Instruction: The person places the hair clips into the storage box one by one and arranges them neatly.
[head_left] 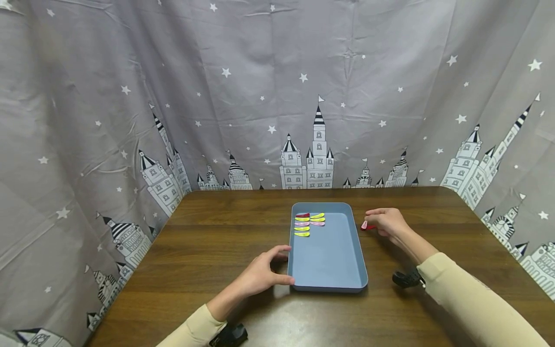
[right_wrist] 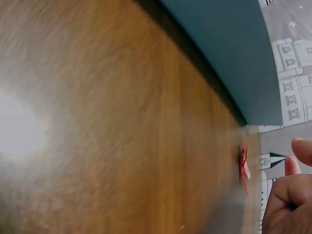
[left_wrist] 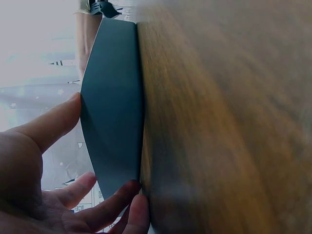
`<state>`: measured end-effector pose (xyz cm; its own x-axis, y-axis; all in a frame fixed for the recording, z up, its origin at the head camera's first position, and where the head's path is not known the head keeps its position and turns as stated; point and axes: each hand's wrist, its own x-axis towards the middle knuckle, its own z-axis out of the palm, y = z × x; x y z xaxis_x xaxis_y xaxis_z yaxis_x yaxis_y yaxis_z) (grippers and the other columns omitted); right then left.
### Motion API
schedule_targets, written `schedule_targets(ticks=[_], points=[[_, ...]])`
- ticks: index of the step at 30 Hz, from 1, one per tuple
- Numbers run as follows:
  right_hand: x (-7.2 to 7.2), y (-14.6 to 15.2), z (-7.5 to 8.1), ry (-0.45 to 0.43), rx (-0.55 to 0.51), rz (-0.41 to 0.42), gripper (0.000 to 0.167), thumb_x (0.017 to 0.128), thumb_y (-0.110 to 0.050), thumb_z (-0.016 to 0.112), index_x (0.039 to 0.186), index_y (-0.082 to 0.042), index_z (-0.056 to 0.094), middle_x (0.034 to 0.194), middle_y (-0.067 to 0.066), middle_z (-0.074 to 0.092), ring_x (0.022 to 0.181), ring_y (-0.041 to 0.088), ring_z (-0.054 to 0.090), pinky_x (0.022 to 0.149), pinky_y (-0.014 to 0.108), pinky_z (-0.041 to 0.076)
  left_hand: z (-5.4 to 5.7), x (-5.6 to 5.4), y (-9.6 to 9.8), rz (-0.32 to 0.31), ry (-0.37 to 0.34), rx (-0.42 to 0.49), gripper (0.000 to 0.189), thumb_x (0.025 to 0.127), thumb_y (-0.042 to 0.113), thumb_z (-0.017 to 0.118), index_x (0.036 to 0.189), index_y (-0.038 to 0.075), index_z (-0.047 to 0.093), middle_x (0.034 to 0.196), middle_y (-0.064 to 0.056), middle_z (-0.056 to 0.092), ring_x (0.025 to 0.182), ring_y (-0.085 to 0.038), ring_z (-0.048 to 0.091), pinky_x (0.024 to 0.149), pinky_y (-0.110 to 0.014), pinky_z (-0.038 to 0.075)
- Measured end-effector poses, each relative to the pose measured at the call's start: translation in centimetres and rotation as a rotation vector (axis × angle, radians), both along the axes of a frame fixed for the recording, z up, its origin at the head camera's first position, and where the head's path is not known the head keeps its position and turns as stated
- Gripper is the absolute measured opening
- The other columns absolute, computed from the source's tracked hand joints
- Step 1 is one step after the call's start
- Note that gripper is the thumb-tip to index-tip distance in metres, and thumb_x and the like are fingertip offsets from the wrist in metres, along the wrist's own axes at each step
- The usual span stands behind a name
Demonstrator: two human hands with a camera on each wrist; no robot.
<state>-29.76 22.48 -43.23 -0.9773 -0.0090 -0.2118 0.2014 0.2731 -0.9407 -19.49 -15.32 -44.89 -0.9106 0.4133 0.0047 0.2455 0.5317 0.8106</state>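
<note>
A blue-grey tray (head_left: 331,260) lies on the table, with two columns of red, yellow and pink snap hair clips (head_left: 302,228) in its far left part. My left hand (head_left: 260,272) touches the tray's left side; the left wrist view shows the thumb at the rim and fingertips low on the outer wall (left_wrist: 114,97). Right of the tray, my right hand (head_left: 389,221) hovers over a few red and pink hair clips (head_left: 365,225). In the right wrist view these clips (right_wrist: 244,165) lie on the wood, apart from the fingers (right_wrist: 291,168), and no clip shows between thumb and fingers.
The brown wooden table (head_left: 225,236) has its far edge against a grey curtain (head_left: 260,96) with castles and stars. Dark straps sit at both wrists, the right one (head_left: 407,278) hanging near the table.
</note>
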Motion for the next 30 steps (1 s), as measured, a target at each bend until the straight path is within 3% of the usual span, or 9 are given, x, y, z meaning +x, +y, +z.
schedule_targets(ticks=[2, 4, 16, 26, 30], points=[[0.0, 0.3, -0.4, -0.011, -0.025, -0.011, 0.048, 0.094, -0.009, 0.065, 0.135, 0.012, 0.053, 0.061, -0.011, 0.050, 0.047, 0.004, 0.029, 0.046, 0.021, 0.029, 0.0, 0.0, 0.0, 0.003, -0.001, -0.006, 0.081, 0.076, 0.033, 0.089, 0.144, 0.010, 0.051, 0.127, -0.013, 0.068, 0.125, -0.030, 0.058, 0.107, -0.054, 0.039], [0.0, 0.5, -0.7, -0.015, -0.036, -0.021, 0.048, 0.093, -0.008, 0.066, 0.134, 0.013, 0.053, 0.058, -0.012, 0.045, 0.046, 0.004, 0.028, 0.045, 0.020, 0.028, 0.0, 0.0, 0.0, 0.003, 0.003, -0.011, 0.081, 0.076, 0.033, 0.089, 0.144, 0.010, 0.051, 0.127, -0.013, 0.068, 0.125, -0.030, 0.058, 0.107, -0.054, 0.039], [0.4, 1.9, -2.7, -0.003, -0.004, -0.049, 0.040, 0.092, -0.008, 0.065, 0.124, 0.015, 0.058, 0.057, -0.014, 0.043, 0.048, 0.002, 0.031, 0.045, 0.020, 0.033, 0.1, 0.1, 0.0, 0.007, 0.010, -0.022, 0.080, 0.076, 0.033, 0.088, 0.144, 0.010, 0.051, 0.127, -0.013, 0.068, 0.125, -0.031, 0.059, 0.106, -0.055, 0.039], [0.6, 2.1, -2.9, -0.006, 0.040, -0.097, 0.016, 0.091, -0.009, 0.064, 0.084, 0.005, 0.067, 0.050, -0.011, 0.034, 0.045, 0.003, 0.031, 0.044, 0.021, 0.031, -0.1, 0.0, 0.0, 0.001, 0.002, 0.001, 0.079, 0.076, 0.032, 0.088, 0.144, 0.011, 0.052, 0.126, -0.013, 0.068, 0.124, -0.030, 0.059, 0.107, -0.055, 0.039], [0.7, 1.8, -2.8, -0.002, 0.088, -0.112, 0.021, 0.090, -0.013, 0.066, 0.094, 0.008, 0.069, 0.051, -0.010, 0.036, 0.047, 0.005, 0.034, 0.045, 0.022, 0.034, 0.0, 0.0, 0.0, 0.002, -0.004, 0.004, 0.079, 0.076, 0.031, 0.088, 0.144, 0.011, 0.051, 0.127, -0.013, 0.068, 0.124, -0.030, 0.059, 0.107, -0.054, 0.039]])
